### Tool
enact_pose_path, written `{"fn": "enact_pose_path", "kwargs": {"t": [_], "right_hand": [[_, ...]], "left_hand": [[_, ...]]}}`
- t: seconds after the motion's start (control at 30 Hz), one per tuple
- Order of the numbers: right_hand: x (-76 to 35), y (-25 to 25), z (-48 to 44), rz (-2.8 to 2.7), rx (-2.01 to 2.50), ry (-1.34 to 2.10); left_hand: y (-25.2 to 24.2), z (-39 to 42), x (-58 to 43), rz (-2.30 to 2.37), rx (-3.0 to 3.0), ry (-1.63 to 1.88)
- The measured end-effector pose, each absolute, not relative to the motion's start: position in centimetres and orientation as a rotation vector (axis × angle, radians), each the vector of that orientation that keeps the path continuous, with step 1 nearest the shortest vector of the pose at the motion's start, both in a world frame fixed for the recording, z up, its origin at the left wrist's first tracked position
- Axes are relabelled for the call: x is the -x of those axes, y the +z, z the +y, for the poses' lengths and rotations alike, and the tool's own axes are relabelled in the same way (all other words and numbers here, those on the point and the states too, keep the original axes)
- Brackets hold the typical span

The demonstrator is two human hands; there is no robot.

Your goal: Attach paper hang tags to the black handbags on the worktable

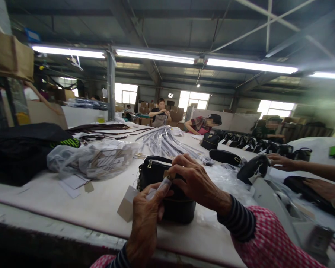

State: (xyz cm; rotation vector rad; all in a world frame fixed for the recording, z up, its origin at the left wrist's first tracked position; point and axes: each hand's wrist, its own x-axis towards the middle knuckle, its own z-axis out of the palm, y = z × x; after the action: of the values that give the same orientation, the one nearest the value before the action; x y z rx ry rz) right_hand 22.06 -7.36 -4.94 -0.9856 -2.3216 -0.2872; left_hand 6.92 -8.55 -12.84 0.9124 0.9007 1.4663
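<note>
At the far left a dark cloth pile (19, 149) is lying on the worktop (72, 208), and just right of it a clear sack (92, 160) of card tags is slumping. A paper tag (127, 204) is hanging off the near side of the small black bag (181, 210), which is standing near the front edge between the person's hands. The left hand (145, 219) is coming up from below, its grip pinching a clear strip (159, 188) between thumb and fingers and aiming it at the bag's top. The right hand (197, 184) is arching over the bag, its fingertips pressed together on a small tan tab (167, 174) by the zip. Judging from this, the work is going best while the right hand is pinning the bag down and holding the tab firm, so the strip is meeting it squarely. Further right, a co-worker's hand (281, 162) is touching another bag (252, 167).
</note>
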Motion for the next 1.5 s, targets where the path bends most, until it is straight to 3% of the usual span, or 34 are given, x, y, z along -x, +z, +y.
{"fn": "enact_pose_path", "kwargs": {"t": [0.53,0.97,1.5], "right_hand": [[-22.1,-5.1,-7.9,-2.264,0.996,-0.107],[-21.9,-6.0,-7.1,-2.201,1.018,-0.195],[-22.8,-5.3,-8.2,-2.194,0.924,-0.077]], "left_hand": [[-11.2,-9.1,-8.7,0.789,-0.801,1.541],[-9.7,-8.4,-5.8,0.902,-0.987,1.304],[-10.7,-8.7,-7.6,0.942,-0.905,1.508]]}}
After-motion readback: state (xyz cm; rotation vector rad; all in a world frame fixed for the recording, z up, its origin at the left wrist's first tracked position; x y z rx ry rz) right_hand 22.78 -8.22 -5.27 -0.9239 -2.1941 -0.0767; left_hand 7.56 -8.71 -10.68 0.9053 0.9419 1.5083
